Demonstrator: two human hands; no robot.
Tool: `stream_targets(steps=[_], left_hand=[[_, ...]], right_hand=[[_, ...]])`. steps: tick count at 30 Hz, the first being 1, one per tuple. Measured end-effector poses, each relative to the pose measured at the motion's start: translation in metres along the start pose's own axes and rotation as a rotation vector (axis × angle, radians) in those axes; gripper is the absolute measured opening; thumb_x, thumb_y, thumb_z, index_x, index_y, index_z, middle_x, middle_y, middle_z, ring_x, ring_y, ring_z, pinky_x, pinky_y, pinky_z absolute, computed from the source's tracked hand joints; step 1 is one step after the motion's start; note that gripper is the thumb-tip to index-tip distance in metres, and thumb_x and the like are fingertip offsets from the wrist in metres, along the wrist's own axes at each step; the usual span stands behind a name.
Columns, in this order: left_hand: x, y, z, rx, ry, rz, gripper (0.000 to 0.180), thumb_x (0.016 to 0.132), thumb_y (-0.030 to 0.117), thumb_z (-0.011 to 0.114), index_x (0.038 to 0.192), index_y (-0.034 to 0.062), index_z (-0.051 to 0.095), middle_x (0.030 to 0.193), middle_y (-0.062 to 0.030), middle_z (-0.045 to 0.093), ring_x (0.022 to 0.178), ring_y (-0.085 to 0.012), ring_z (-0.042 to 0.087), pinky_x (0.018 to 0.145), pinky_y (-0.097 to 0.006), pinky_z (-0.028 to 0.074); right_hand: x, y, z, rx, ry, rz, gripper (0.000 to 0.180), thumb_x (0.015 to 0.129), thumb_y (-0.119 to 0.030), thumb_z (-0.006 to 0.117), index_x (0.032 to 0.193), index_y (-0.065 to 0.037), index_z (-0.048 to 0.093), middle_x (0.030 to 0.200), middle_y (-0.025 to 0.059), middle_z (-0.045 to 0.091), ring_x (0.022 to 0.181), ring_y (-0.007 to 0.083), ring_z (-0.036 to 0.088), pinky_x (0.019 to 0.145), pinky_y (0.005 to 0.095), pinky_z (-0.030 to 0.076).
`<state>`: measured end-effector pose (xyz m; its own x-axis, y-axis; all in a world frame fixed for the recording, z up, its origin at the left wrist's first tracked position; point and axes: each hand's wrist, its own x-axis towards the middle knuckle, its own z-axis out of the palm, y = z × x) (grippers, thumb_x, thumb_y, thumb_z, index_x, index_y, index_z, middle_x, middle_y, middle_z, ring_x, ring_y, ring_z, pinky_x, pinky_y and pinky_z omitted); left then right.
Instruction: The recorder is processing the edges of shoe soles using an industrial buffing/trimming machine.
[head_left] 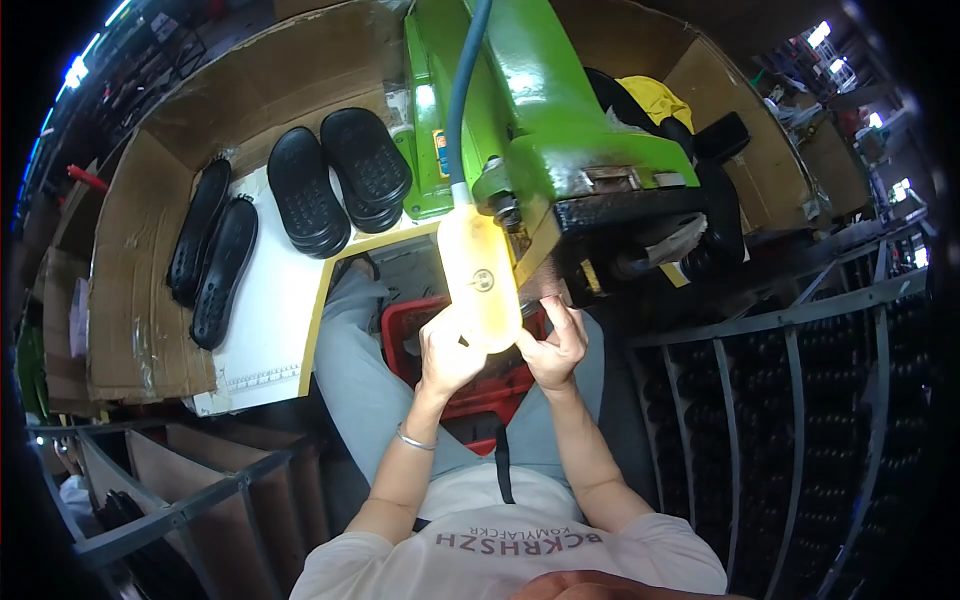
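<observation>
While cardboard walls (140, 260) fence in the work area on the left and at the back, the biggest thing in view is a green machine (540, 110) that rises at the top centre, with a dark lower head (640, 215) jutting to the right and a blue-grey hose (465, 90) running down its front. Left of the machine lies the white bench (275, 320), edged in yellow, which carries two stacks of black shoe soles (335, 180) near the machine and two more black soles (210, 255) lying side by side against the cardboard. To the right stand dark metal racks (790, 400) filled with rows of dark pieces too small to tell apart. Below the machine a red crate (480, 390) sits between the person's knees, clad in grey trousers. In front of the machine head both hands hold up a pale yellow translucent sole (478, 280), upright, its top end meeting the foot of the hose. The left hand (448, 352), a thin bangle on its wrist, has its grip closed on the sole's lower left edge; the right hand (553, 345) pinches the lower right edge with thumb and fingers.
</observation>
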<state>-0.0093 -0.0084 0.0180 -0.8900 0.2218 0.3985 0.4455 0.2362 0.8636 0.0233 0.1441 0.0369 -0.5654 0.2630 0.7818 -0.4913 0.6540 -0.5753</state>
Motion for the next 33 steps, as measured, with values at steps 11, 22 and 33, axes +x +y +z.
stream_targets(steps=[11,22,33], left_hand=[[-0.033,-0.021,0.072,-0.545,0.221,-0.26,0.034,0.076,0.004,0.079,0.102,-0.0014,0.057,0.095,-0.0057,0.063,0.089,-0.0132,0.059,0.083,-0.027,0.048],[-0.012,0.005,0.04,-0.534,0.221,-0.136,0.048,0.063,-0.004,0.083,0.102,0.0011,0.056,0.091,-0.0065,0.063,0.082,-0.0156,0.063,0.077,-0.029,0.053],[-0.012,0.002,-0.044,-0.709,0.3,-0.118,0.037,0.067,-0.006,0.075,0.094,0.0005,0.051,0.085,-0.0072,0.054,0.073,-0.0133,0.056,0.068,-0.024,0.048]], right_hand=[[-0.126,0.077,0.004,1.255,-0.126,1.277,0.05,0.089,-0.014,0.065,0.134,-0.009,0.043,0.124,0.0085,0.054,0.12,0.0205,0.05,0.094,0.0417,0.047],[-0.051,0.083,-0.067,0.473,0.262,0.85,0.061,0.076,-0.002,0.077,0.129,-0.001,0.048,0.12,0.012,0.054,0.106,0.0189,0.055,0.093,0.0294,0.045],[0.011,0.041,-0.053,0.544,0.075,0.505,0.069,0.066,0.003,0.082,0.124,0.001,0.043,0.125,0.0162,0.049,0.109,0.0239,0.055,0.09,0.0329,0.052]])
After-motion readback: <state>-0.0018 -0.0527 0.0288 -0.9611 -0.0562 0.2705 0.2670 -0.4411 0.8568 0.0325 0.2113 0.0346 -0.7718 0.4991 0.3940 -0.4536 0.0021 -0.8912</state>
